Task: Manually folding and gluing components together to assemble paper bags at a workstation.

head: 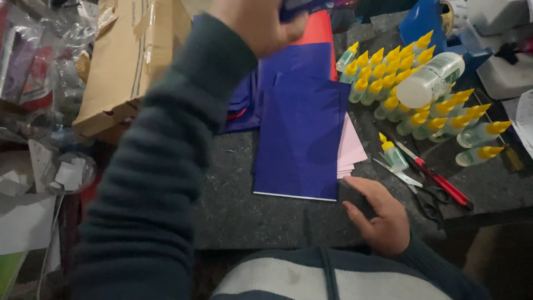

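On dark stone worktop (244,222), head view: blue paper sheet (302,136), flat, centre, atop pink sheets (351,149). Left hand (256,23), raised at top edge, fingers closed on a blue sheet edge (300,6). Right hand (377,214), resting on worktop just beside blue sheet's lower right corner, fingers spread, empty. Yellow-capped glue bottles (413,89), clustered right. Scissors (425,189) and red-handled cutter (438,180), near right hand. Cardboard box (127,61), upper left.

Yellow-capped glue bottles (413,89) cluster beside scissors (425,186), with a cardboard box (125,61) at the far left.
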